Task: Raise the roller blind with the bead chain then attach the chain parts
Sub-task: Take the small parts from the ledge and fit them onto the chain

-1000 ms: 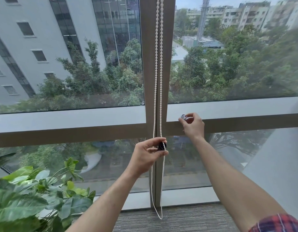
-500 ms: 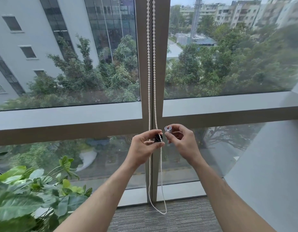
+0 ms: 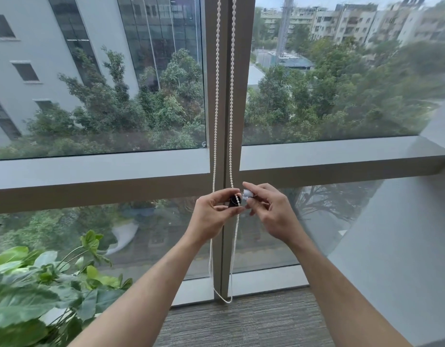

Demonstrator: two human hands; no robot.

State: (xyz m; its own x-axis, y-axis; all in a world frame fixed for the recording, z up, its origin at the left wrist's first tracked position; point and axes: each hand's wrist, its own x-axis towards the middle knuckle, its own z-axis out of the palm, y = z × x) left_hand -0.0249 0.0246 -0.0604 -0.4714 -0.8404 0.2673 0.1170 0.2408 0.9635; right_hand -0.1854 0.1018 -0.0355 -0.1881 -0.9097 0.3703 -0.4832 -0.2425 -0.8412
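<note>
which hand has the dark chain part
The left hand pinches the dark part against the bead chain; the right hand holds the white part.

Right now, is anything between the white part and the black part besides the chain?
Nothing visible. The white part in the right hand sits beside the black part in the left hand, with only the chain between them.

Two bare forearms, bare hands (image 3: 244, 211), no sleeves visible.

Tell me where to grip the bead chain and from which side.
Pinch the right strand of the bead chain just above the dark part in the left hand, coming from the room side; it hangs straight against the window post, so only its front is free.
</note>
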